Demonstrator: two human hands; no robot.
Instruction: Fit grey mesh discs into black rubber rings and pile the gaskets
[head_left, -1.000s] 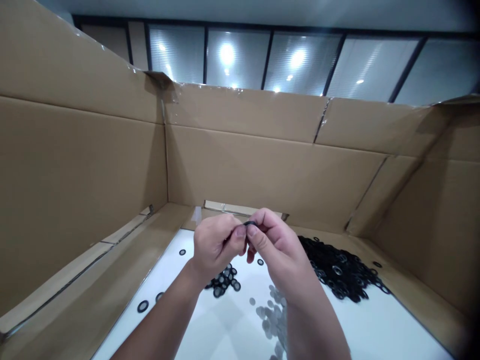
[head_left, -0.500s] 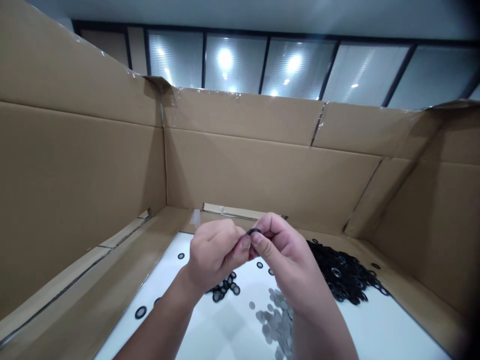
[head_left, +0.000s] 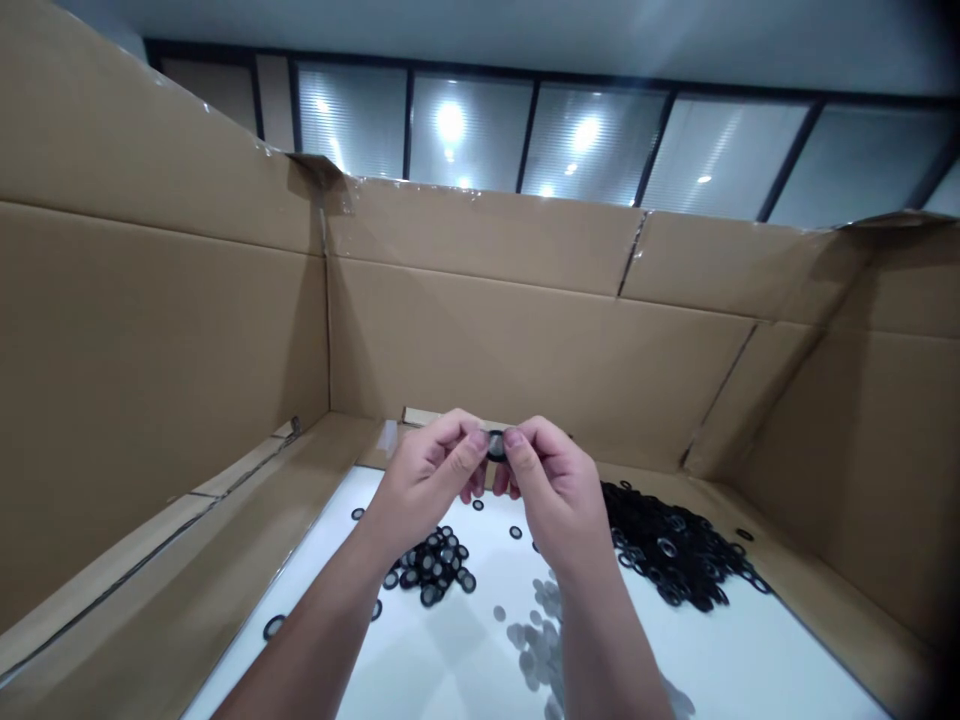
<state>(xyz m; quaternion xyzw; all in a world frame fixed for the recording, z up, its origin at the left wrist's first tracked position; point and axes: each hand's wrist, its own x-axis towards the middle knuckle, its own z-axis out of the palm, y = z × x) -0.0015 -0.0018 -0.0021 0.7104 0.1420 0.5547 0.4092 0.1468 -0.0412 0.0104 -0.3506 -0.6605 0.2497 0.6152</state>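
My left hand and my right hand meet above the white surface, both pinching one small black ring between thumbs and fingertips. Below my left hand lies a small cluster of black rings with pale centres. Under my right forearm sits a loose heap of grey discs. To the right spreads a large pile of black rings.
A big open cardboard box walls the surface on the left, back and right. Stray single rings lie on the white surface near the left flap. Frosted windows with light reflections show above the box.
Both hands have risen a little and moved away from me, still pinching the ring; the ring now faces me more flatly.
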